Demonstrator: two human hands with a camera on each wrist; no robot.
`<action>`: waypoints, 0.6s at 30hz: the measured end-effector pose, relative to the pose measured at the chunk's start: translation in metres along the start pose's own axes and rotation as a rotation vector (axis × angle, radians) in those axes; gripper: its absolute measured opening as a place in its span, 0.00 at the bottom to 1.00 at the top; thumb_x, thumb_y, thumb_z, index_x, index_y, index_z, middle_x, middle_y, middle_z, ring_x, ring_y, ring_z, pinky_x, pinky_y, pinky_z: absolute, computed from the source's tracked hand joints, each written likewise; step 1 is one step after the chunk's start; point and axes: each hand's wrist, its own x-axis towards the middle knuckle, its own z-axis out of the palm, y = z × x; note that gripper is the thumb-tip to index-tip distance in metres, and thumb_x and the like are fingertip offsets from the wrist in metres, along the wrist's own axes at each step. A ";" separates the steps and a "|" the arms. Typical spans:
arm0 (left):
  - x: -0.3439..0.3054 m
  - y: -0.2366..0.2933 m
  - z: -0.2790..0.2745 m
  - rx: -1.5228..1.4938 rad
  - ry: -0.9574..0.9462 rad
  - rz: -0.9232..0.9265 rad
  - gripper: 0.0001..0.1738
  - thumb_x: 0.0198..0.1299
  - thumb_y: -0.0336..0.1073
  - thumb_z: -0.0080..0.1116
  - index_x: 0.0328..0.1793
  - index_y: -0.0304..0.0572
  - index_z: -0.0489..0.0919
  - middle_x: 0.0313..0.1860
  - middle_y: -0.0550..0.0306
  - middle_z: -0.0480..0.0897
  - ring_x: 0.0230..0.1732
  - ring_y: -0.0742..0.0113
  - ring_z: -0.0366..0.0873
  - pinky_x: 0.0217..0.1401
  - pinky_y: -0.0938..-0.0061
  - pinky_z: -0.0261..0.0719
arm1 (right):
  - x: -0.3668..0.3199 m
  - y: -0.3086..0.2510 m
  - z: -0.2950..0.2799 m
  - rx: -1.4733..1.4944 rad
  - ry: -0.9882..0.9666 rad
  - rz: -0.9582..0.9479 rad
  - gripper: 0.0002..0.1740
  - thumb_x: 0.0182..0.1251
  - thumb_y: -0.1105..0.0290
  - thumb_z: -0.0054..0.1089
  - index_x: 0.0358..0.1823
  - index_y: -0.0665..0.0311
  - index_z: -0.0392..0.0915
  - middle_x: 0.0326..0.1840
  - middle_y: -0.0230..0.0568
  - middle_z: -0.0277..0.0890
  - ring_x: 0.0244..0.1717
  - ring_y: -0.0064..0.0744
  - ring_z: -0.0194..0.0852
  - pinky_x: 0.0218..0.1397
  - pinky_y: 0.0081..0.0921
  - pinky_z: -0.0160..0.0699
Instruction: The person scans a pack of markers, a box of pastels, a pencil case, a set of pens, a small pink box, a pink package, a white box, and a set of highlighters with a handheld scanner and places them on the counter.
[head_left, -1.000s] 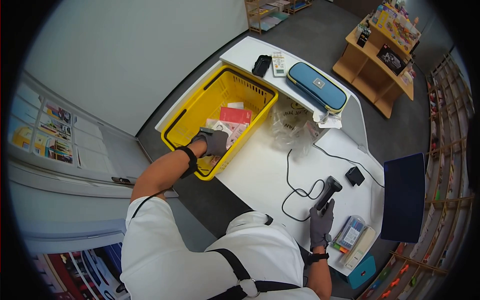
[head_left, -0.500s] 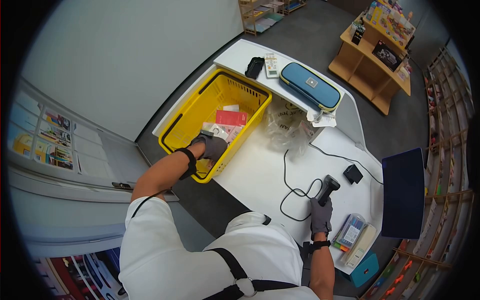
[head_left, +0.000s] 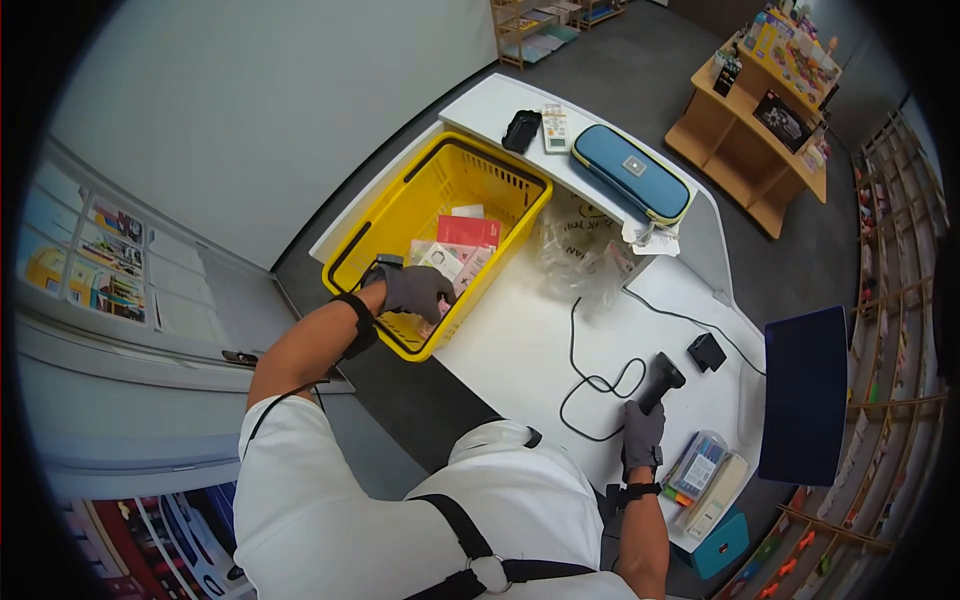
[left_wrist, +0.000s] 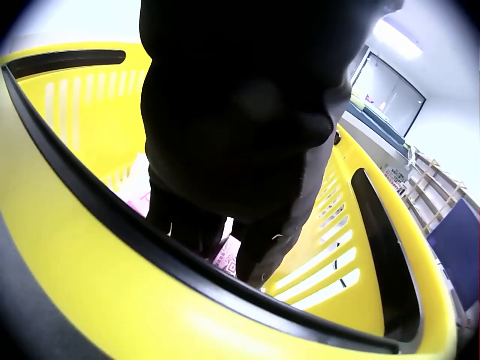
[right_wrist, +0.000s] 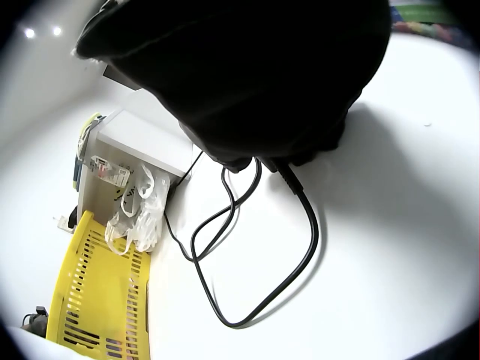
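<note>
Inside the yellow shopping basket (head_left: pixel 360 255), my gloved left hand (head_left: pixel 415 290) reaches down near the front wall. In the left wrist view its fingers (left_wrist: pixel 259 255) point down at a pink patterned packet (left_wrist: pixel 226 256); I cannot tell whether they pinch it. Just beyond the hand lie a red booklet (head_left: pixel 468 231), a white card (head_left: pixel 442 261) and pink packets. On the counter, my gloved right hand (head_left: pixel 642 438) grips the handle of a black barcode scanner (head_left: pixel 661 378), whose head points away from me. The right wrist view has its cable (right_wrist: pixel 311 225) emerging below the dark glove.
A clear plastic bag (head_left: pixel 580 260) hangs beside the basket. Behind, a blue case (head_left: pixel 632 172), a calculator-like remote (head_left: pixel 556 128) and a black holder (head_left: pixel 521 131) lie on the raised ledge. A black stand (head_left: pixel 707 352), a monitor (head_left: pixel 804 395) and a pen box (head_left: pixel 700 460) are at the right.
My left hand has drawn back slightly toward the basket's near left side, uncovering more of the packets. My right hand has closed around the scanner's handle, its fingers less stretched than before.
</note>
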 end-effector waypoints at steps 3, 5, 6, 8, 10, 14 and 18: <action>0.000 0.008 -0.001 0.020 0.014 0.004 0.28 0.48 0.50 0.79 0.52 0.41 0.90 0.47 0.47 0.93 0.49 0.49 0.91 0.53 0.59 0.86 | 0.000 0.004 -0.002 0.026 0.010 0.004 0.25 0.64 0.59 0.72 0.54 0.72 0.83 0.38 0.50 0.90 0.37 0.43 0.89 0.42 0.42 0.86; 0.005 0.011 -0.002 0.021 -0.004 -0.012 0.28 0.48 0.50 0.80 0.51 0.41 0.90 0.46 0.47 0.93 0.48 0.49 0.91 0.52 0.59 0.86 | 0.003 0.008 0.001 -0.053 0.033 -0.020 0.25 0.64 0.59 0.72 0.54 0.72 0.83 0.39 0.50 0.90 0.37 0.44 0.89 0.42 0.42 0.86; 0.007 0.013 -0.003 0.021 -0.025 -0.035 0.27 0.48 0.50 0.80 0.50 0.41 0.90 0.46 0.47 0.93 0.48 0.49 0.91 0.52 0.59 0.86 | 0.003 0.007 0.000 -0.092 0.043 -0.030 0.25 0.64 0.59 0.72 0.55 0.72 0.83 0.39 0.50 0.90 0.37 0.44 0.89 0.42 0.42 0.86; 0.006 0.013 -0.004 0.023 -0.048 -0.059 0.26 0.47 0.50 0.81 0.48 0.41 0.89 0.45 0.47 0.93 0.48 0.49 0.91 0.51 0.58 0.86 | 0.002 0.007 -0.002 -0.078 0.039 -0.025 0.25 0.64 0.58 0.72 0.53 0.72 0.83 0.38 0.49 0.90 0.37 0.43 0.88 0.42 0.42 0.85; 0.000 0.012 -0.008 -0.072 -0.055 -0.049 0.26 0.48 0.50 0.81 0.49 0.41 0.90 0.45 0.47 0.93 0.47 0.50 0.91 0.51 0.59 0.86 | 0.001 0.007 -0.002 -0.048 0.026 -0.016 0.24 0.64 0.58 0.72 0.51 0.73 0.83 0.37 0.47 0.88 0.36 0.41 0.86 0.41 0.42 0.83; -0.010 0.007 -0.009 -0.149 -0.038 -0.017 0.27 0.49 0.49 0.80 0.51 0.40 0.89 0.44 0.47 0.93 0.47 0.50 0.91 0.52 0.59 0.86 | 0.002 0.009 0.000 0.013 0.015 0.007 0.26 0.64 0.58 0.73 0.55 0.72 0.83 0.39 0.51 0.89 0.37 0.44 0.89 0.42 0.43 0.85; -0.016 0.004 -0.006 -0.174 0.065 0.042 0.32 0.49 0.49 0.80 0.57 0.39 0.89 0.46 0.45 0.93 0.49 0.50 0.92 0.55 0.59 0.86 | 0.002 0.013 0.000 0.015 0.017 -0.010 0.26 0.64 0.58 0.73 0.54 0.72 0.83 0.38 0.50 0.89 0.37 0.44 0.88 0.41 0.43 0.85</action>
